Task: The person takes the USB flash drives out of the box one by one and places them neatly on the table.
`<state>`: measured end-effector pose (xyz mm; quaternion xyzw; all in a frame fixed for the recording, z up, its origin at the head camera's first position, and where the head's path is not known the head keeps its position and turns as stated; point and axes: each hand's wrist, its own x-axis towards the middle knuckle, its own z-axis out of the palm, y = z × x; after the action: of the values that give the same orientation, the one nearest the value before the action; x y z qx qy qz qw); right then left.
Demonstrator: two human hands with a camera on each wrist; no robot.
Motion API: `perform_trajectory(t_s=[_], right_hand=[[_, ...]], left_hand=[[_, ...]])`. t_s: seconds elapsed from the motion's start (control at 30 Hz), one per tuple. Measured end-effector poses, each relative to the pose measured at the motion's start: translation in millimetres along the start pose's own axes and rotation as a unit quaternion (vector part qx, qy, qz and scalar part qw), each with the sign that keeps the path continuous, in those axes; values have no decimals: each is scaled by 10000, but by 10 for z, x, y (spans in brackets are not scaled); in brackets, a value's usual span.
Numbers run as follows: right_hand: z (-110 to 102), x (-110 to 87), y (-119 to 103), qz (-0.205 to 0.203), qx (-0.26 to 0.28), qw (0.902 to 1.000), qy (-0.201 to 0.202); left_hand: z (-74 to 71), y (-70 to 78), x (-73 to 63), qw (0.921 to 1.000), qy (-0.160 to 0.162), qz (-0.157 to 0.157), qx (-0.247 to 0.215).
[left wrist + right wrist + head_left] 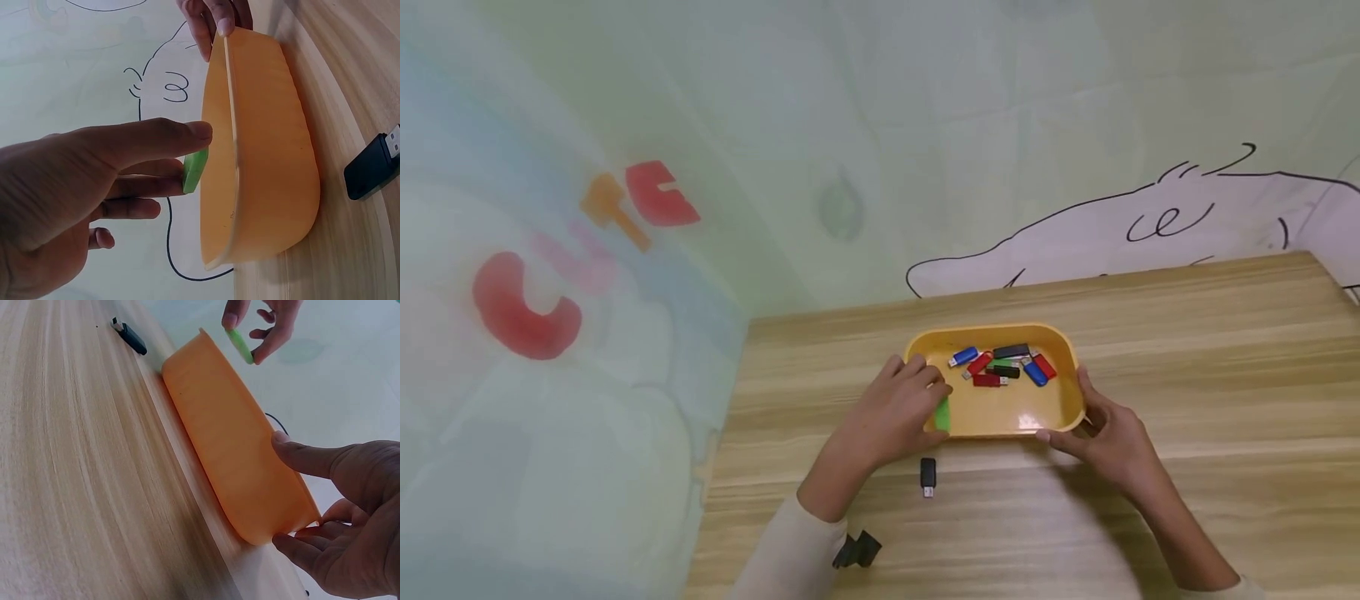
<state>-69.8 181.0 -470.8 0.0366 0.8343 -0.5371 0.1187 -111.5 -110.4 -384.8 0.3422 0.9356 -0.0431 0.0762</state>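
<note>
Your left hand (895, 408) pinches between thumb (159, 139) and fingertips (174, 185), its other fingers lying loosely bent beside them. Your right hand (1112, 442) grips, thumb stretched out opposite its bent fingers (303, 553). Behind the fingers, your forearms (1180, 521) slant inward, the hands facing each other, well apart.

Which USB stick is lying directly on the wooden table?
The black one outside the yellow tray, its plug pointing away from it. The other sticks lie inside the tray; the left hand pinches a green piece.
</note>
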Motion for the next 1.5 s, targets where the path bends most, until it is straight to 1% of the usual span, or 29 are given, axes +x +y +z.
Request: perform_trajectory(t_s=[0.23, 0.5, 0.63, 0.83, 0.93, 1.17, 1.3, 1.4, 1.5], right_hand=[[-11, 11, -7, 3, 8, 10000, 2], [-15, 13, -26, 22, -2, 10000, -17], [-8, 19, -26, 30, 9, 10000, -6], [4, 9, -14, 90, 105, 9999, -24], [12, 6, -13, 105, 161, 9998, -33], [19, -4, -19, 53, 149, 9999, -25], [19, -8, -21, 24, 176, 9998, -1], [15, -8, -20, 10, 163, 9999, 8], [13, -7, -20, 4, 127, 9999, 25]], left_hand=[[-14, 46, -60, 9999, 6, 128, -108], [3, 81, -169, 9995, 51, 317, -29], [14, 107, -206, 9995, -2, 321, -22], [55, 161, -247, 9993, -162, 293, -188], [84, 181, -275, 9991, -143, 294, -278], [147, 225, -336, 9985, -75, 438, -319], [166, 257, -349, 9983, -168, 452, -330], [174, 280, -361, 9982, -273, 409, -352], [191, 294, -373, 9982, -305, 382, -351]])
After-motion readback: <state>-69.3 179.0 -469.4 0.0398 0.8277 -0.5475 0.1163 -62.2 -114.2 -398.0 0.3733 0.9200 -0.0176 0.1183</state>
